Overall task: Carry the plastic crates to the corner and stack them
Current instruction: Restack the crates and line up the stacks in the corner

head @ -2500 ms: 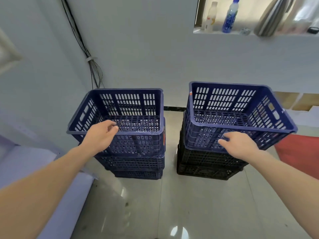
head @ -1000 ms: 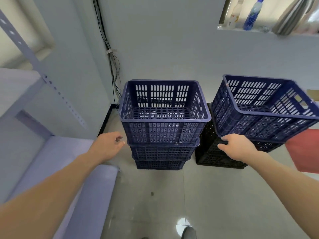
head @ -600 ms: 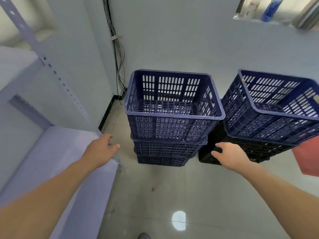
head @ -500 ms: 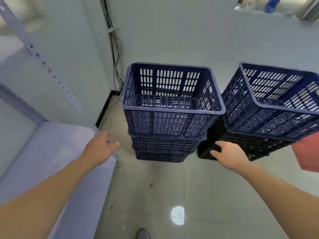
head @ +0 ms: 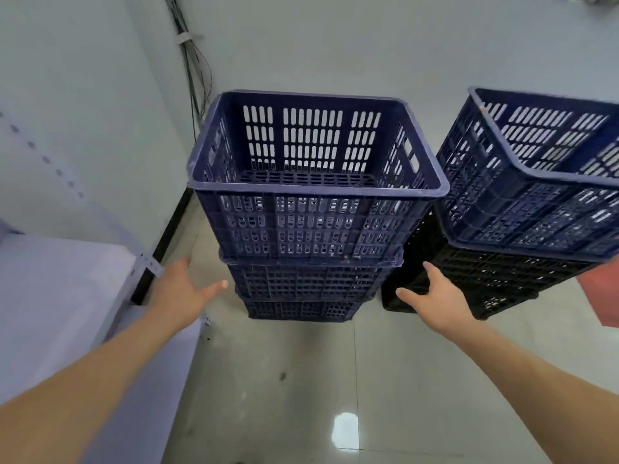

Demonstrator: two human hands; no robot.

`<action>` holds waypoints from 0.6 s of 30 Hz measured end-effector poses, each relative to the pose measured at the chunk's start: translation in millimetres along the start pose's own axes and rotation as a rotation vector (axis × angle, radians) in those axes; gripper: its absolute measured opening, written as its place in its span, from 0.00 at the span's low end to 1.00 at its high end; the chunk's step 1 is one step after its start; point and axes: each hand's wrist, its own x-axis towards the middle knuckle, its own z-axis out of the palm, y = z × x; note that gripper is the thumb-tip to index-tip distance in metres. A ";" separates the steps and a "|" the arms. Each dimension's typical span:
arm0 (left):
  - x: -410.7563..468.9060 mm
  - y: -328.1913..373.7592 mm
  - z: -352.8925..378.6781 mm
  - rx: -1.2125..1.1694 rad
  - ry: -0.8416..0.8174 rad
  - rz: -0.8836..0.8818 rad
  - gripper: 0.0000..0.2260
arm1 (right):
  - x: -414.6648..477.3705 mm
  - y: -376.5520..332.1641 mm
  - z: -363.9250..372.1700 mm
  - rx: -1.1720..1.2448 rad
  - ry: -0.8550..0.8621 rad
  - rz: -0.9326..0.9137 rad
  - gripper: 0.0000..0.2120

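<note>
Head view shows three blue crates nested in a stack (head: 311,262) on the floor (head: 294,380), far left, close to the wall corner where cables (head: 192,72) run down. Just right of it stands a second pile: a blue crate (head: 536,202) on black crates (head: 485,283). The left hand (head: 182,293) is open with fingers spread, holding nothing, near the stack's left side at the level of its middle crate, beside a shelf (head: 60,296). The right hand (head: 435,298) is likewise open and empty, in front of the black crates, near the stack's right side. Neither seems to touch a crate. The step looks like a reach to take the stack from both sides. Next, each hand must close on a rim at matching height, so the top crate (head: 315,209) does not tip
</note>
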 end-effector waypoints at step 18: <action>137.6 -66.1 144.4 -0.255 0.327 0.486 0.46 | 165.6 46.7 110.9 0.338 0.209 -0.299 0.50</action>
